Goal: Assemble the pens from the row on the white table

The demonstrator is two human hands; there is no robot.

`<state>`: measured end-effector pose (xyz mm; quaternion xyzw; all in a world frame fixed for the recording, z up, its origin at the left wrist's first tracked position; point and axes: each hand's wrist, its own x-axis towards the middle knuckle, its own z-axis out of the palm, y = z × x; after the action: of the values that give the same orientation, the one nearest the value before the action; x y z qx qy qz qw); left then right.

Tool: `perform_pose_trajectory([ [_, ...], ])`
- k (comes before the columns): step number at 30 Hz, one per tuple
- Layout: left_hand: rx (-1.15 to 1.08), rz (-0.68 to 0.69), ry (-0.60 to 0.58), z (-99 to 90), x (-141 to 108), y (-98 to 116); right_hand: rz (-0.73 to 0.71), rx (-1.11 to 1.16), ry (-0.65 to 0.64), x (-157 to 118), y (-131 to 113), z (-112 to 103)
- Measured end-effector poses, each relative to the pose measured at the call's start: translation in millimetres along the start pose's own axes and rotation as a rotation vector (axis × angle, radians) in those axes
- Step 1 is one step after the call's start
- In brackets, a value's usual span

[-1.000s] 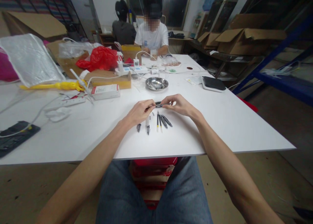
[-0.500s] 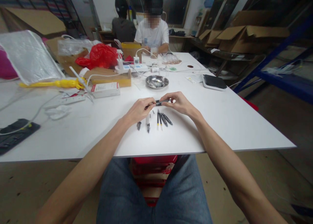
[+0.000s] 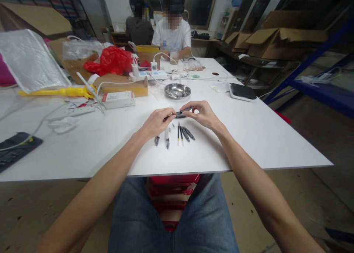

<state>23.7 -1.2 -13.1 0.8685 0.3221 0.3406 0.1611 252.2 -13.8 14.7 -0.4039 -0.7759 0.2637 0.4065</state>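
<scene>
Fingers of the left hand (image 3: 159, 123) and right hand (image 3: 204, 115) pinch nearly closed on dark pen parts (image 3: 180, 116), over the bench (image 3: 249, 142) beyond the refills (image 3: 180, 132). Light fingertip pressure and careful alignment would suit such slim pieces.

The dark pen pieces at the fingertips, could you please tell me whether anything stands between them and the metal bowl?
Nothing visible stands between the dark pen pieces, held by the left hand and the right hand, and the metal bowl beyond them.
</scene>
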Motion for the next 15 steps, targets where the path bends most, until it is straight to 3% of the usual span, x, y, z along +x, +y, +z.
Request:
perform_pose_trajectory([
  [6,0.017,0.008,0.035,0.2,0,0,0.022,0.028,0.048,1,0,10],
  [11,0.008,-0.014,0.075,0.7,0,-2,0.014,0.079,-0.005,-1,5,10],
  [15,0.009,-0.033,0.043,1.5,1,0,-0.006,0.041,0.019,-3,-1,15],
])
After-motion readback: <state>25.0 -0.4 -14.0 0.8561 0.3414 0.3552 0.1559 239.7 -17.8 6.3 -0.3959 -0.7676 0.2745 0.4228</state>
